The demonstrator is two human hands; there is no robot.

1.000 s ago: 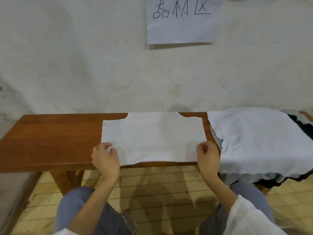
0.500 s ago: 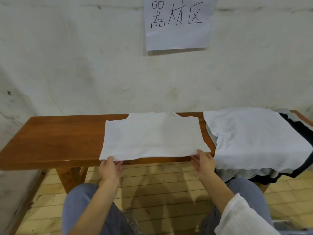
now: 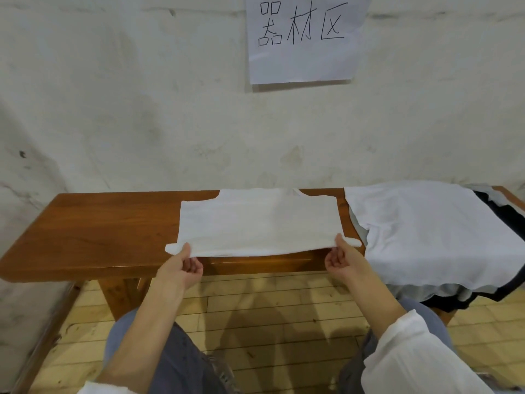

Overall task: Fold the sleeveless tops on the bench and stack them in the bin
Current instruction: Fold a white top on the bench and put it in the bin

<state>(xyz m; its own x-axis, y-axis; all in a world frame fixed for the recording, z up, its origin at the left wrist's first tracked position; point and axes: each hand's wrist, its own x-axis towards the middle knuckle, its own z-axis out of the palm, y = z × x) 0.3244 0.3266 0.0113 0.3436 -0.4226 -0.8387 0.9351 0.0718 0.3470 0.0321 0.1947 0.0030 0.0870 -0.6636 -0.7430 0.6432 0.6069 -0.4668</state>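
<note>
Against wall: wooden bench, white top, sign.

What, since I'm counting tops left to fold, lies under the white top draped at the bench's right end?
Edges of a pale grey garment and a black garment peek out; any others are covered.

White rectangular paper sheet fixed to the whitewashed plaster wall. Handwritten in black marker, three characters: 器材区. No other legible text observed.
</note>
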